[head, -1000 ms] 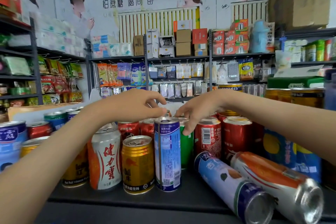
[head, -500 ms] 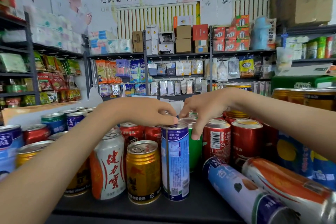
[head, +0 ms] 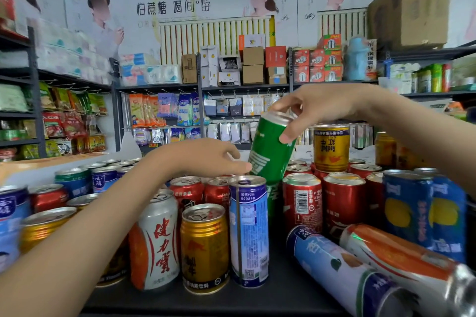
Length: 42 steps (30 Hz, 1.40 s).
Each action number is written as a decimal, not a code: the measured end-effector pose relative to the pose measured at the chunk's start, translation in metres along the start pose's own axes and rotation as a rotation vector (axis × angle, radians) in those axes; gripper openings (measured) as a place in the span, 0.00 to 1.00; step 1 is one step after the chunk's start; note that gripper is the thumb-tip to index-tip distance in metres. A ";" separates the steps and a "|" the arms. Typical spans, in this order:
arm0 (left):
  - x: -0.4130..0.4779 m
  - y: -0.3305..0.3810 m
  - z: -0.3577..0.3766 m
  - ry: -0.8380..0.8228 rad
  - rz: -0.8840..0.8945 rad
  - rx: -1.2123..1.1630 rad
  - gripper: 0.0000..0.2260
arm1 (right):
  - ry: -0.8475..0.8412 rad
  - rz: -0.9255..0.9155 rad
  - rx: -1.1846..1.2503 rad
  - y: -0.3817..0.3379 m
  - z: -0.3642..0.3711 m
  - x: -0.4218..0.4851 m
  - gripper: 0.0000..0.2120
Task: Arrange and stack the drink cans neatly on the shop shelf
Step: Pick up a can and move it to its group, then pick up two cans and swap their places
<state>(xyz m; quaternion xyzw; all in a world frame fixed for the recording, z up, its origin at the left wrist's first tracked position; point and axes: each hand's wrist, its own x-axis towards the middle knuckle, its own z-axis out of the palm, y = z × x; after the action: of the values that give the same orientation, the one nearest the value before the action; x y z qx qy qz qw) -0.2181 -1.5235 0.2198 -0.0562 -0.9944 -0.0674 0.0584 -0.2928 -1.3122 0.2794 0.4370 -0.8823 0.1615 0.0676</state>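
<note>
The green can (head: pixel 270 152) is held above the packed rows, gripped round its rim by the curled fingers of the right hand (head: pixel 316 108). Its long axis is tilted, with the top leaning right and the base pointing down-left. The left hand (head: pixel 203 157) is loosely spread, fingertips at the can's lower side. Open air is left above the rows. The shelf (head: pixel 283 298) is crowded near its right edge by two lying cans (head: pixel 342 270).

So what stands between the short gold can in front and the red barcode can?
Head view: a tall blue can stands upright between the gold can and the red barcode can.
</note>
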 end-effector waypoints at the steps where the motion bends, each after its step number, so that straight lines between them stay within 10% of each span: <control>1: 0.000 -0.001 -0.001 0.027 -0.004 -0.054 0.26 | 0.047 0.000 0.024 0.000 -0.004 -0.005 0.20; 12: 0.012 0.016 -0.009 0.137 0.080 -1.120 0.21 | 0.469 -0.094 0.387 -0.001 -0.001 -0.039 0.12; 21: 0.001 0.036 -0.002 0.280 0.168 -1.740 0.14 | 0.541 -0.119 0.509 -0.007 0.030 -0.048 0.32; 30: 0.006 0.040 -0.002 0.715 0.105 -0.847 0.30 | 0.365 -0.016 0.417 -0.013 0.024 -0.043 0.29; 42: 0.002 0.045 -0.004 0.636 0.260 -0.561 0.32 | 0.302 -0.009 0.158 -0.033 0.013 -0.016 0.21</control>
<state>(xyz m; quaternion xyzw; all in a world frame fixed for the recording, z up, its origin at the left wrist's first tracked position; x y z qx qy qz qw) -0.2145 -1.4793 0.2297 -0.1708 -0.8551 -0.3404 0.3517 -0.2567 -1.3237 0.2703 0.4154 -0.8448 0.2939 0.1657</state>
